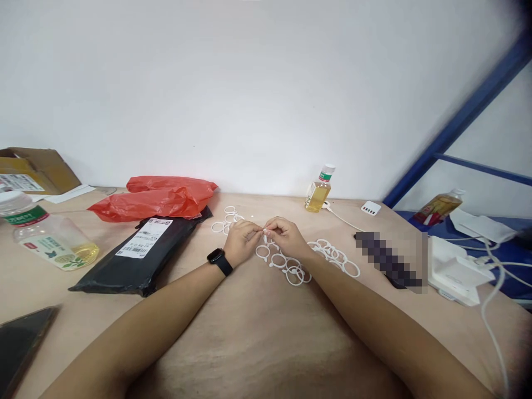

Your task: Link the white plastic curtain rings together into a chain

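Observation:
Both my hands meet over the middle of the table, fingertips pinched together on a small white plastic ring [263, 230]. My left hand [242, 240], with a black smartwatch [220, 261] on its wrist, closes on the ring from the left. My right hand [284, 236] closes on it from the right. A chain of linked white rings [286, 265] trails below the hands toward me. More white rings lie behind the left hand [228, 218] and to the right [334, 255].
A black mailer bag [145, 252] and a red plastic bag [158, 199] lie at left. A bottle [47, 235] lies on its side at far left, near a cardboard box [35, 169]. A small bottle [319, 189], white chargers [453, 266] and cables sit at right. A dark phone [20, 341] rests at the lower left.

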Demonstrator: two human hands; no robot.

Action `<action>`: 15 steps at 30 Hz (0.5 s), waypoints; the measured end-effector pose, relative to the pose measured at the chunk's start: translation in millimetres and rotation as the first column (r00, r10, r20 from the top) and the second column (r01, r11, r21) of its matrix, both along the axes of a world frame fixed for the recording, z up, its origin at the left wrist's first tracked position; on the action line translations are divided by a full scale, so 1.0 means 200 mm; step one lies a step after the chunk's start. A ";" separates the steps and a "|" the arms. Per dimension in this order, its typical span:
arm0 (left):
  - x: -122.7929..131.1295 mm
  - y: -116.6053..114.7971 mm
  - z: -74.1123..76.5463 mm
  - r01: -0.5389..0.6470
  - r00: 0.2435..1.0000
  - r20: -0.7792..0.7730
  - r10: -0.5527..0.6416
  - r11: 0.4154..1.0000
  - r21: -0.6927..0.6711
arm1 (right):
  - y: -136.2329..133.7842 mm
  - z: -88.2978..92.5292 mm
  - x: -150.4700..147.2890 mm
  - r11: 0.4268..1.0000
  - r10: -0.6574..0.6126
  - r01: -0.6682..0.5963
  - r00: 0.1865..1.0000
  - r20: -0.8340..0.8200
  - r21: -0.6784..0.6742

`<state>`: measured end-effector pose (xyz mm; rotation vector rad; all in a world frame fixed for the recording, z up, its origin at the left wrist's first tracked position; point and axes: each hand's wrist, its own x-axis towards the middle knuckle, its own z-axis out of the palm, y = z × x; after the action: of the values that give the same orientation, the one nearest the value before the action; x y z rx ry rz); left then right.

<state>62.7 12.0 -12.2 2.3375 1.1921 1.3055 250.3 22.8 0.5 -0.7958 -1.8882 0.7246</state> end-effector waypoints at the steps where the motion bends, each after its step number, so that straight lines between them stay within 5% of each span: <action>1: 0.00 0.00 0.00 -0.001 1.000 -0.011 0.001 1.000 0.004 | 0.00 0.00 0.00 1.000 0.009 -0.009 1.000 0.013 0.010; 5: 0.01 0.00 0.01 -0.040 0.997 -0.062 0.040 0.999 0.001 | 0.00 0.04 0.04 0.995 -0.063 0.044 0.972 0.228 0.088; 9: -0.05 0.04 0.00 -0.237 0.965 -0.119 0.235 0.971 -0.001 | 0.00 0.06 0.09 0.955 -0.268 0.161 0.828 0.493 0.249; 12: -0.13 0.07 0.00 -0.388 0.901 -0.212 0.379 0.922 0.001 | 0.00 0.05 0.10 0.950 -0.276 0.090 0.691 0.668 0.299; 15: -0.18 0.09 -0.01 -0.484 0.832 -0.300 0.466 0.875 0.016 | 0.00 0.04 0.09 0.950 -0.265 0.047 0.650 0.713 0.310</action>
<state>27.6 30.7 -13.4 2.3338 1.9843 1.0341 268.5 23.0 8.7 -1.1831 -2.5334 -0.0288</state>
